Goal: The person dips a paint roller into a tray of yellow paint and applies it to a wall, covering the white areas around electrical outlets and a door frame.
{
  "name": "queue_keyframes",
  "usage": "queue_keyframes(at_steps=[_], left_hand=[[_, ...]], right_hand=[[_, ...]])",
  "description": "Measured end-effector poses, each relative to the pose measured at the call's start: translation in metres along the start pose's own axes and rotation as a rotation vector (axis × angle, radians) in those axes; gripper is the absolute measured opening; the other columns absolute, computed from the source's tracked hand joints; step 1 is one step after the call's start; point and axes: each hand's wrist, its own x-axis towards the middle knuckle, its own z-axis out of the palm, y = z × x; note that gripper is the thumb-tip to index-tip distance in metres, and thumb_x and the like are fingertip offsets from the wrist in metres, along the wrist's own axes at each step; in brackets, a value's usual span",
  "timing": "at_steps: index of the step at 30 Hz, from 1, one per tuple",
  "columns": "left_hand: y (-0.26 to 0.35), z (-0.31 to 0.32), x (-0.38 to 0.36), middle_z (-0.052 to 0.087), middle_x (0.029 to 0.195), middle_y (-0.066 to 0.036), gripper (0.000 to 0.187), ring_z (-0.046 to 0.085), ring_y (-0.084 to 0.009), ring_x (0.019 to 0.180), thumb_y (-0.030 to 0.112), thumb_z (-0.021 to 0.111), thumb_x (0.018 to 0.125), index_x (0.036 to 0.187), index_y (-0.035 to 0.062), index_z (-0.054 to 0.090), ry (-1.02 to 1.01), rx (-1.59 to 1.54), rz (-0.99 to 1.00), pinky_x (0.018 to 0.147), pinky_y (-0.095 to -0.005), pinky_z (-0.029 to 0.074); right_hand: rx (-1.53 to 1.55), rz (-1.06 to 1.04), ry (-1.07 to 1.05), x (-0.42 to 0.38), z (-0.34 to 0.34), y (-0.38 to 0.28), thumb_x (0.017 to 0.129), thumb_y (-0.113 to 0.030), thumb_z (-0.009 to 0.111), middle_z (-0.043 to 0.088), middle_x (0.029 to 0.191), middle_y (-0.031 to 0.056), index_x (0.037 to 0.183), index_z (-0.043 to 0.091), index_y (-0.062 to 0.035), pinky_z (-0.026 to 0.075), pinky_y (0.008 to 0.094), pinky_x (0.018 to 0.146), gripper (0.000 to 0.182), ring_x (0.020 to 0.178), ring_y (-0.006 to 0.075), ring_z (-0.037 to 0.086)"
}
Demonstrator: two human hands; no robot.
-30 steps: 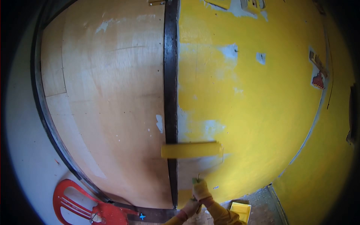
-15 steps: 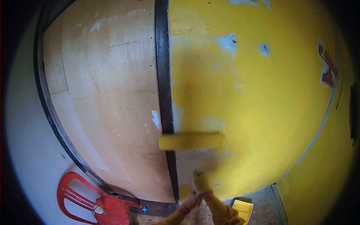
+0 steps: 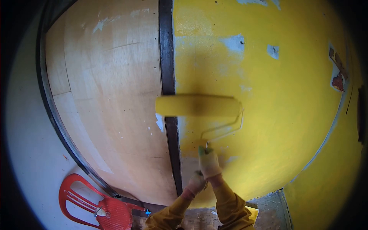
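A paint roller (image 3: 195,105) with a wide yellow sleeve and a bent wire frame is raised in front of the wall. Its sleeve overlaps the dark wooden post in this view. My right hand (image 3: 209,164), in a pale glove with a green patch, is closed round the handle just below the wire. Lower on the same handle, my left hand (image 3: 196,182) is also closed, gloved too. Behind the roller, the yellow wall (image 3: 276,115) shows pale patches near the post (image 3: 166,57).
Bare plywood (image 3: 111,84) covers the wall left of the post. A red plastic chair (image 3: 115,211) stands at the lower left, a small light item on its seat. A yellow paint tray (image 3: 253,213) lies on the woven floor (image 3: 270,209), partly behind my right arm.
Both hands have moved up with the roller, and its sleeve is now higher on the wall. More of my forearms shows, and my right arm now covers much of the paint tray.
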Motion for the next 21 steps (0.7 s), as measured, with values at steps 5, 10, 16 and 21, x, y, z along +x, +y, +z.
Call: queue_keyframes(at_steps=[5, 10, 16, 21], left_hand=[[-0.048, 0.040, -0.085, 0.055, 0.068, -0.011, 0.023, 0.054, -0.0202, 0.056, 0.025, 0.052, 0.076, 0.088, 0.0057, 0.052, 0.031, -0.010, -0.353, 0.049, -0.0336, 0.042], [-0.056, 0.047, -0.089, 0.055, 0.061, -0.005, 0.022, 0.050, -0.0105, 0.053, 0.025, 0.055, 0.074, 0.084, 0.0048, 0.055, 0.027, 0.089, -0.209, 0.046, -0.0274, 0.038], [0.018, 0.020, 0.002, 0.053, 0.065, -0.013, 0.018, 0.053, -0.0307, 0.057, 0.020, 0.055, 0.072, 0.083, 0.0062, 0.051, 0.102, 0.028, -0.145, 0.049, -0.0376, 0.043], [-0.090, 0.056, -0.039, 0.055, 0.064, -0.018, 0.017, 0.056, -0.0292, 0.062, 0.022, 0.055, 0.073, 0.080, 0.0068, 0.053, 0.115, 0.081, -0.010, 0.048, -0.0383, 0.041]], right_hand=[[-0.492, -0.155, -0.280, -0.111, 0.032, 0.081, 0.069, -0.010, 0.051, 0.050, 0.061, 0.0174, 0.078, 0.048, -0.0032, 0.041, 0.0418, 0.050, 0.012, 0.055, 0.0330, 0.052], [-0.180, 0.145, -0.153, -0.103, 0.019, 0.065, 0.075, -0.018, 0.049, 0.050, 0.057, 0.0183, 0.069, 0.049, -0.0015, 0.039, 0.0398, 0.048, 0.017, 0.053, 0.0325, 0.051], [0.155, 0.135, -0.028, 0.000, -0.007, 0.022, 0.077, -0.030, 0.051, 0.048, 0.051, 0.0164, 0.064, 0.050, 0.0000, 0.037, 0.0358, 0.047, 0.033, 0.049, 0.0290, 0.048], [-0.440, -0.233, -0.100, -0.073, 0.012, 0.073, 0.072, -0.017, 0.049, 0.050, 0.059, 0.0139, 0.074, 0.048, -0.0028, 0.038, 0.0371, 0.048, 0.014, 0.054, 0.0281, 0.051]])
